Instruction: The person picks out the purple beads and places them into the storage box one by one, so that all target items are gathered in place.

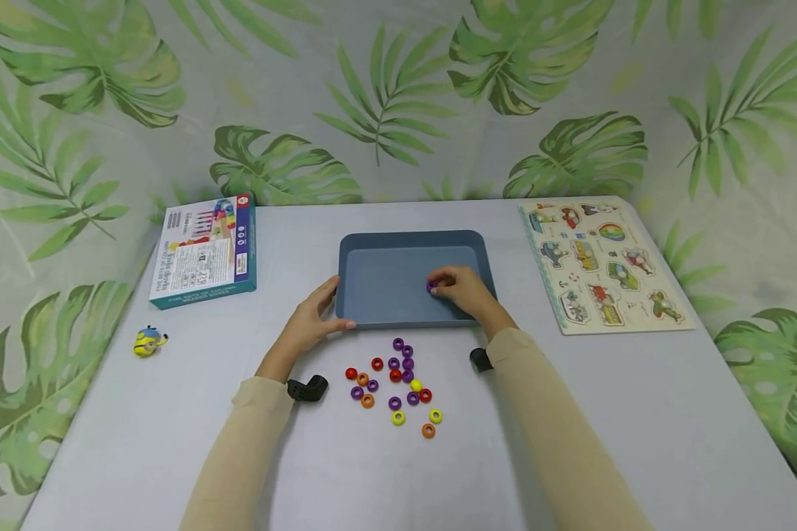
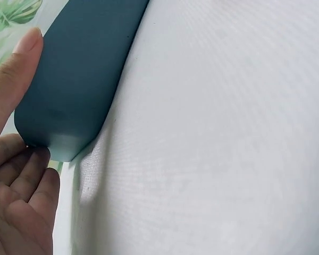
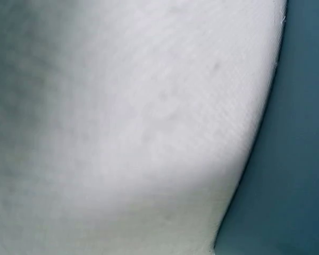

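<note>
A dark blue tray [image 1: 372,243] sits in the middle of the grey table. My left hand [image 1: 319,313] grips its near left corner [image 2: 69,106], thumb along the front rim and fingers on the side wall. My right hand [image 1: 461,287] is inside the tray, over its right part, and pinches a purple ring [image 1: 431,285]. In front of the tray lies a loose heap of several small rings [image 1: 398,383], purple, red, orange and yellow. The right wrist view shows only table cloth and the tray's edge [image 3: 303,159].
A coloured game box [image 1: 206,251] lies at the back left. A wooden peg puzzle board [image 1: 601,265] lies at the back right. A small yellow toy figure [image 1: 148,341] stands near the left edge. A leaf-print cloth hangs behind the table.
</note>
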The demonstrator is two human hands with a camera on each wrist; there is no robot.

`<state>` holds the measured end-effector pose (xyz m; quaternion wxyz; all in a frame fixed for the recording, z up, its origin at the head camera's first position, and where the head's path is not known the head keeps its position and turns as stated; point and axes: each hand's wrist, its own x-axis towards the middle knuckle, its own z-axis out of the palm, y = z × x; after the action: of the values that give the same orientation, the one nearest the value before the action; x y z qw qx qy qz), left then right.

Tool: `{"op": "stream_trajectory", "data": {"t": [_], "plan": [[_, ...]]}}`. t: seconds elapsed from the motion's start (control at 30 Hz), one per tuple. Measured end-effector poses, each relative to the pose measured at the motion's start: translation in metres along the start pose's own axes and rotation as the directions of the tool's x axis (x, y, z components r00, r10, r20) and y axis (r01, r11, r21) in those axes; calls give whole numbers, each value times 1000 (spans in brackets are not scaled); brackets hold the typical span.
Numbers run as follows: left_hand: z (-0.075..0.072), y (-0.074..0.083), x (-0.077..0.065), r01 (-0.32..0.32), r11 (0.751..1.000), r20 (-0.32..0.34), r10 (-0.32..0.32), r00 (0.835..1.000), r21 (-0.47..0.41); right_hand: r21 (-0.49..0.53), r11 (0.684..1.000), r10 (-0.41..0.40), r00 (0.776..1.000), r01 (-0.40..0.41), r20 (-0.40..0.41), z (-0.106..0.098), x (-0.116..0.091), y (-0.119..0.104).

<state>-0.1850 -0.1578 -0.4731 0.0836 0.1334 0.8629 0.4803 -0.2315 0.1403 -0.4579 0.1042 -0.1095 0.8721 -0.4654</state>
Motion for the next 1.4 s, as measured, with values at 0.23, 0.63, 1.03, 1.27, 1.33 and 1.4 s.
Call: {"op": "stream_trajectory", "data": {"t": [0.23,0.63,1.03,1.27,1.33,1.4], "plan": [[-1,2,-1,-26,1000,1,26,1000,-5,63,998,-7,1000,7,0,-3,-4,-7],[0,3,-1,-27,1000,-1,27,1000,-11,349,858,-401,916,377,-4,7,-73,-65],[1,4,-1,-44,999,3,44,999,-18,200,959,-229,964,200,136,51,-88,-17],[1,5,-2,-44,999,3,44,999,-29,102,966,-250,960,238,126,59,-85,-2],[0,6,-3,-47,998,3,47,999,-31,53,963,-270,954,265,127,61,-83,-1],[0,5,-3,-51,998,0,51,999,-33,6,957,-288,949,290,131,62,-82,-2]]}}
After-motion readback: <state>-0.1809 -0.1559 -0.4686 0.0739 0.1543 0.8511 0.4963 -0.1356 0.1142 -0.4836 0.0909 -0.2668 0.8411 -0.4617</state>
